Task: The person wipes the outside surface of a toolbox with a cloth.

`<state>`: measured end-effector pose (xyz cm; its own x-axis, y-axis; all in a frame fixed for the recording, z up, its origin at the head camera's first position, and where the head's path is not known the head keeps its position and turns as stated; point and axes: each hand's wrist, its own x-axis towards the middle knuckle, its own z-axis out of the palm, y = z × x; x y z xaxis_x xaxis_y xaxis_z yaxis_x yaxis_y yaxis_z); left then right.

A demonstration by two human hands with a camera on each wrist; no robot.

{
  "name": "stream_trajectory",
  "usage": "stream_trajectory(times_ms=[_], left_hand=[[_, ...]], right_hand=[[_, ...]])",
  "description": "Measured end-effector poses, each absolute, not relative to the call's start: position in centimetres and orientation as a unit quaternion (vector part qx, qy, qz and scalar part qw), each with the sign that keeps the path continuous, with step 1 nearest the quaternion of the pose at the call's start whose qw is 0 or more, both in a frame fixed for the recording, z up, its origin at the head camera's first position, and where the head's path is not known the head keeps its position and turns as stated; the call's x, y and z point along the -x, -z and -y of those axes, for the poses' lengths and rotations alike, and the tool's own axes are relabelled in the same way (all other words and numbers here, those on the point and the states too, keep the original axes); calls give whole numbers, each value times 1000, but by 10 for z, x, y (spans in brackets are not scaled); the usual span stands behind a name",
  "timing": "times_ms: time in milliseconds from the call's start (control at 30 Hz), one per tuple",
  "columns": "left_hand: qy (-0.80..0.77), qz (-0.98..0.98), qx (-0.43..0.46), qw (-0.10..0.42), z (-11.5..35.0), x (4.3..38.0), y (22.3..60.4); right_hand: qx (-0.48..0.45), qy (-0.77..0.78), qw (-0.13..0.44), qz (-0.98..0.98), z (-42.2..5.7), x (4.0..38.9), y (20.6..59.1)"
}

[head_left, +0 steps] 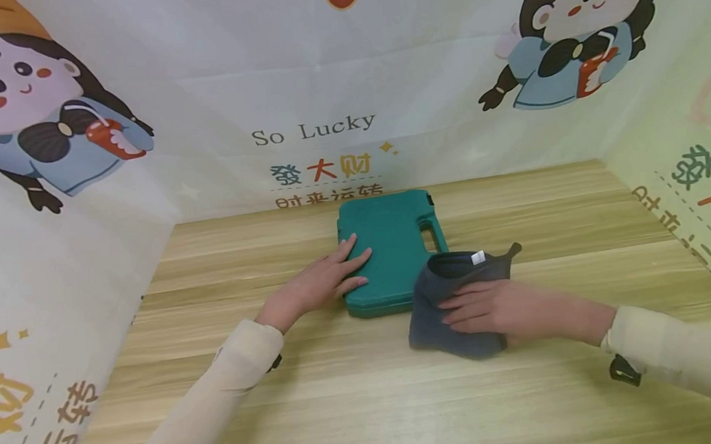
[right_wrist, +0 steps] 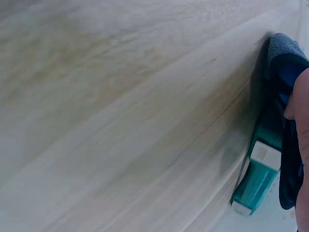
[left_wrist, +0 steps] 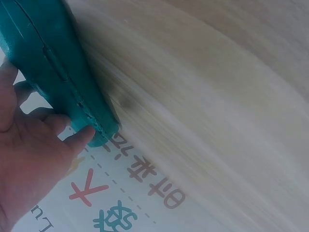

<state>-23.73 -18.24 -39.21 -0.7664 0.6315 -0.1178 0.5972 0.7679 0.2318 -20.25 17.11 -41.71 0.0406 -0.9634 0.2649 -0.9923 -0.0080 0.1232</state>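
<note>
The green carrying case point(head_left: 388, 247) might slide from the wide left hand point(head_left: 316, 280) if the right hand point(head_left: 504, 308), whose grip I can't tell, shoves the gray pouch point(head_left: 450, 338).

A long cream cloth sleeve point(head_left: 219, 396) ends at the bare left hand point(head_left: 316, 280); a matching cream sleeve point(head_left: 687, 353) ends at the bare right hand point(head_left: 498, 308). Small black fittings point(head_left: 624, 371) show beneath both wrists, possibly plastic, their details hard to make out.

Head view forward-down, close wrist views, shared green case point(head_left: 388, 244)
</note>
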Motion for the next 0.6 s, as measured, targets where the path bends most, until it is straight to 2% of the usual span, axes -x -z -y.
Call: stream_trajectory(times_ms=[300,367,500,600], left_hand=[[-101,-932,-333,100,181,238,393],[-106,-932,-331,104,181,238,393],[-120,-932,-322,113,182,238,394],[-130,-933,-314,119,182,239,394]], right_hand=[[-668,-118,123,725,-200,203,402],[-632,-141,103,755,-205,203,394],[-530,-224,26,817,-207,211,372],[-446,-303,22,842,-202,224,353]])
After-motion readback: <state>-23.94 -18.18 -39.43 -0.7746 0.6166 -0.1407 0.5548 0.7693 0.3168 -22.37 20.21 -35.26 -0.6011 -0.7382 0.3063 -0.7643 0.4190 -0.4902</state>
